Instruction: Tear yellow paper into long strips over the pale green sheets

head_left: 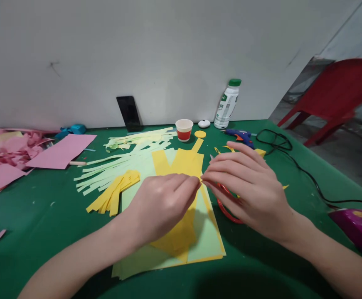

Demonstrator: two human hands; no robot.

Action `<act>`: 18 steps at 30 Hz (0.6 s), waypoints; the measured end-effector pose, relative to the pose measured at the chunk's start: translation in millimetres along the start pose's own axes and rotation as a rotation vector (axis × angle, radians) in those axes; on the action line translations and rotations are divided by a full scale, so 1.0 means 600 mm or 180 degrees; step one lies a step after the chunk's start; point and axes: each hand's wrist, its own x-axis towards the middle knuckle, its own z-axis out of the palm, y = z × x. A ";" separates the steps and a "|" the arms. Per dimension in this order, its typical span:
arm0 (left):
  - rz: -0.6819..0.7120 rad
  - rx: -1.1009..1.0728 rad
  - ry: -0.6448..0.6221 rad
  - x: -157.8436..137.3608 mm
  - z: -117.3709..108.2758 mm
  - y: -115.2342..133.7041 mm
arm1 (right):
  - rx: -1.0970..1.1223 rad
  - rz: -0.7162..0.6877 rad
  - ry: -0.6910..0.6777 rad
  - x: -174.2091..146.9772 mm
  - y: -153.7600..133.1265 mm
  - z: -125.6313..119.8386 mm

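My left hand is closed in a pinch above the yellow paper pieces. Its fingertips meet those of my right hand, whose thumb and index finger are also pinched together. A speck of yellow shows where the fingertips meet; what they hold is too small to make out. Beneath the hands, the yellow pieces lie on a stack of light green paper sheets. Red-handled scissors lie partly hidden under my right hand. Left of my left hand is a bundle of yellow paper strips.
Light green fringed strips and pink paper spread leftward on the green table. Along the back stand a phone, a paper cup and a bottle. A blue glue gun and a black cable lie right.
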 end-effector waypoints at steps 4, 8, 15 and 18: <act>0.0357 0.0325 0.0126 -0.002 -0.003 0.009 | 0.0175 -0.0141 -0.0055 0.001 0.002 -0.001; 0.0283 0.0180 0.0081 -0.002 -0.004 0.009 | 0.0177 -0.0195 -0.0067 0.001 0.006 -0.005; -0.0075 0.0047 0.0004 0.000 -0.015 -0.004 | -0.0056 0.0099 -0.0124 -0.003 0.032 -0.012; -0.0152 0.0074 0.0102 0.001 -0.023 -0.010 | -0.0150 0.0201 -0.0035 -0.005 0.048 -0.020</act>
